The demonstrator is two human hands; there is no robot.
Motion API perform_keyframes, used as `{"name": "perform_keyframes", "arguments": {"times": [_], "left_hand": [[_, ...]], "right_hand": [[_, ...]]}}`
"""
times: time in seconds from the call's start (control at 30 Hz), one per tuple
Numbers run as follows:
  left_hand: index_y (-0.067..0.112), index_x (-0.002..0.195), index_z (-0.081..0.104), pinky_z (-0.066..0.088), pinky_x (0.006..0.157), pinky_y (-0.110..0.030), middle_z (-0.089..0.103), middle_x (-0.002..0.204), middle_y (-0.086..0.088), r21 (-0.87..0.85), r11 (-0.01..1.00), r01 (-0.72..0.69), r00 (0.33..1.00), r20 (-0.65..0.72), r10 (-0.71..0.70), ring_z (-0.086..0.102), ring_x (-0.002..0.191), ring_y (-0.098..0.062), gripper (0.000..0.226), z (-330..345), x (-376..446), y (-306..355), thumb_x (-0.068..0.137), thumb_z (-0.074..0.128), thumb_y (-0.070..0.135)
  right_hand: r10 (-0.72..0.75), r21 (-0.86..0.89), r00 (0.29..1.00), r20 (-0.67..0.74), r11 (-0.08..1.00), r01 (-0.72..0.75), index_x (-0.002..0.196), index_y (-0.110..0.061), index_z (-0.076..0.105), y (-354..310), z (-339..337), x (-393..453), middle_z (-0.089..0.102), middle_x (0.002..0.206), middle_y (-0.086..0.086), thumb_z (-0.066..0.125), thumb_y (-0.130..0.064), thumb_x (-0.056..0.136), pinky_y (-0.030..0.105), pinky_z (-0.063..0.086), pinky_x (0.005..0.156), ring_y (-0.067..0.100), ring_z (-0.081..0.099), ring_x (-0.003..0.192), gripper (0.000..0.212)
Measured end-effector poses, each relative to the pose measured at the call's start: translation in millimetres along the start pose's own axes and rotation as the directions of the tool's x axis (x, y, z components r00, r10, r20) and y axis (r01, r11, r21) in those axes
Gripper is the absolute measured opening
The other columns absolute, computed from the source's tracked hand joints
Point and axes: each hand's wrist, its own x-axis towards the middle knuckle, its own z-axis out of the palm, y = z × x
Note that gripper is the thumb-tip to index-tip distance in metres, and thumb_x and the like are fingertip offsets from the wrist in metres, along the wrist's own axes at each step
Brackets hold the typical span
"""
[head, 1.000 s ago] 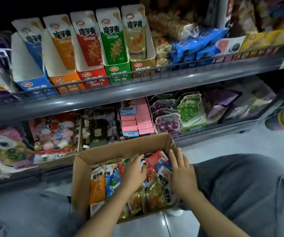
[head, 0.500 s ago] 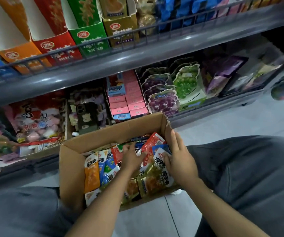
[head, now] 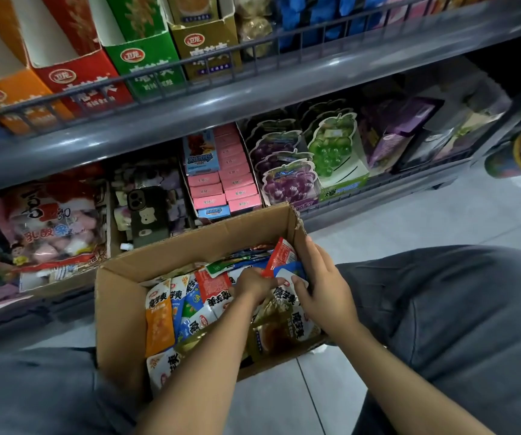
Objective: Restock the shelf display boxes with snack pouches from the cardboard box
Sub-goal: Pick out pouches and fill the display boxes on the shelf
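Observation:
An open cardboard box (head: 118,312) stands on the floor between my knees, full of mixed snack pouches: orange (head: 159,324), blue, green, red (head: 212,284) and gold. My left hand (head: 254,285) reaches in at the middle, its fingers curled down around pouches. At the box's right wall my right hand (head: 323,290) holds a small stack, thumb in front, fingers behind an upright red pouch (head: 281,254). On the upper shelf stand the display boxes: orange (head: 5,95), red (head: 77,80), green (head: 141,58) and gold (head: 209,47).
A wire rail runs along the grey upper shelf edge (head: 253,92). The lower shelf holds candy bags, a phone (head: 148,215), pink boxes (head: 226,180) and grape-shaped packs (head: 287,180). My grey-trousered knees flank the box; pale floor tiles (head: 441,215) lie to the right.
The view has tilted down and come closer to the box. My left hand has slid right toward my right hand and curled into the pouches. The box has stayed in place.

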Motion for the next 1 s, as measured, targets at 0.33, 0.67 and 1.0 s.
{"name": "perform_keyframes", "arguments": {"times": [0.33, 0.67, 1.0], "left_hand": [[0.017, 0.089, 0.066, 0.048, 0.081, -0.032, 0.07, 0.097, -0.003, -0.185, 0.976, -0.117, 0.988, -0.122, 0.095, 0.063, 0.091, -0.022, 0.013, -36.4, -33.3, -5.9, 0.085, 0.069, 0.03], [0.018, 0.097, 0.066, 0.058, 0.076, -0.044, 0.073, 0.092, -0.003, -0.424, 0.837, -0.345, 0.937, -0.2, 0.285, 0.07, 0.084, -0.023, 0.011, -104.2, -110.5, 21.6, 0.087, 0.067, 0.021], [0.011, 0.102, 0.067, 0.054, 0.079, -0.045, 0.073, 0.095, -0.016, -0.753, 0.584, -0.304, 0.92, -0.071, 0.386, 0.069, 0.075, -0.026, 0.031, -163.2, -165.5, 46.0, 0.076, 0.07, 0.028]], "right_hand": [[0.027, -0.015, 0.999, 0.02, 1.0, -0.027, 0.151, -0.024, 0.016, -9.0, -6.7, -1.2, 0.033, 0.149, -0.006, 0.057, -0.037, 0.09, 0.034, 0.048, 0.091, 0.018, 0.048, 0.124, 0.075], [-0.046, 0.136, 0.991, 0.126, 0.99, 0.029, 0.136, -0.027, 0.044, -57.8, -24.1, 5.8, 0.057, 0.129, -0.005, 0.037, -0.06, 0.091, 0.041, 0.042, 0.1, 0.02, 0.051, 0.121, 0.056], [-0.054, 0.511, 0.998, 0.036, 0.859, 0.028, 0.078, -0.023, 0.065, -150.5, -70.3, 18.2, 0.067, 0.076, -0.002, 0.063, -0.03, 0.089, 0.029, 0.046, 0.059, 0.015, 0.061, 0.07, 0.013]]}}
